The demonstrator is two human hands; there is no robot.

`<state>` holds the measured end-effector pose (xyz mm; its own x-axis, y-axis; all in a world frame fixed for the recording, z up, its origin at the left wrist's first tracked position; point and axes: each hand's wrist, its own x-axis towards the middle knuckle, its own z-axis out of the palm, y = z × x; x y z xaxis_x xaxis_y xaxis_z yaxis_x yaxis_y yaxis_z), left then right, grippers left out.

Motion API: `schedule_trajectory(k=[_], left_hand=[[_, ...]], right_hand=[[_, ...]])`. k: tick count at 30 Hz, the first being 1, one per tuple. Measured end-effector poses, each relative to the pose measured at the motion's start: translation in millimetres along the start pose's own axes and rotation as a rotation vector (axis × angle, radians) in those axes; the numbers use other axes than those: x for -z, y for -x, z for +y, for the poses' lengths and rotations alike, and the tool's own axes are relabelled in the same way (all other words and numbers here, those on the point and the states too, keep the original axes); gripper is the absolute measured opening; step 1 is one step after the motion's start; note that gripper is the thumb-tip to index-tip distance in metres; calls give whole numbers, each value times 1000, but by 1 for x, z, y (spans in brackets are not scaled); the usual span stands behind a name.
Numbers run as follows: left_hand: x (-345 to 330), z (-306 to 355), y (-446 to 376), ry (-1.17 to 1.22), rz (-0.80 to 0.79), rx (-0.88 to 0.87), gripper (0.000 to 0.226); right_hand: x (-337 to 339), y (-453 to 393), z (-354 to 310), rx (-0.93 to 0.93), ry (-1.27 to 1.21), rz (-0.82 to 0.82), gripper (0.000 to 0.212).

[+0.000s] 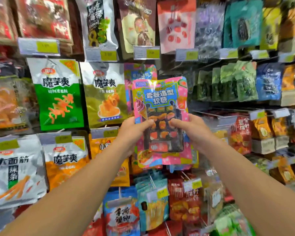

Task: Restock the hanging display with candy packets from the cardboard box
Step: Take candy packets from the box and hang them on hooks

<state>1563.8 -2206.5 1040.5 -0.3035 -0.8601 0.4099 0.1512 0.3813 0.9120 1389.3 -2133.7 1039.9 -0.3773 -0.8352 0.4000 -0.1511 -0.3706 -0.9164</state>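
Head view takes in the whole hanging display (228,114), a wall of metal pegs with snack bags hung in rows, each peg ending in a yellow price tag (152,52). Bags hang by a hole near the top edge, so they face outward with their print upright, which is how a shopper reads them.

Toward the display's left edge hang the large green konjac bag (58,94) and its olive neighbour (104,94). Near the middle, one pink-and-blue candy packet of the same design (140,72) already hangs on a peg, half hidden.

In front of it is the candy packet (161,120) being stocked, held up clear of the pegs. Its long axis runs vertical, tilted a little, with the hang-hole end up and the printed face toward the camera. That matches the hung bags, so I judge it is being lined up for the peg behind.

Each grip is closed on the packet's side edges about midway down: the left hand (134,130) pinches the left edge, thumb across the front, and the right hand (191,130) does the same on the right edge. Holding low on both sides leaves the top free, likely so the hole can meet the peg tip.

No cardboard box is in view.
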Motion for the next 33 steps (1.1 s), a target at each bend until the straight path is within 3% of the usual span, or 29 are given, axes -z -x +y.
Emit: schedule_trajectory(k=[3,6,7,11,14,18,20,23,29,31,33], left_hand=[[-4,6,-31,-27,12,-41,13],[-9,13,-54,-20,29,-53,2],[-9,13,-59,-40,40,-52,5],[-8,12,-76,-102,98,-11,10],[-3,18,-89,-139,153,18,15],[-2,27,-103,-88,265,-12,18],[-1,30,-109,-67,285,-22,4],[-2,35,-114,-73,309,-54,13],[7,36,-116,-156,349,-94,17],[10,37,-118,-145,363,-99,4],[10,38,-121,-134,397,-105,10]], right_hand=[[3,-29,-6,15,4,-17,7],[7,-58,-12,35,77,-26,41],[9,-68,-14,35,96,-18,43],[14,-104,-31,58,95,-4,26],[13,-131,-50,97,159,36,43],[3,-168,-76,193,351,8,34],[-8,-181,-84,239,413,-28,37],[-23,-195,-93,314,464,-37,46],[-37,-202,-119,407,177,-80,71],[-36,-201,-126,437,66,-108,65],[-32,-204,-132,454,-89,-164,56]])
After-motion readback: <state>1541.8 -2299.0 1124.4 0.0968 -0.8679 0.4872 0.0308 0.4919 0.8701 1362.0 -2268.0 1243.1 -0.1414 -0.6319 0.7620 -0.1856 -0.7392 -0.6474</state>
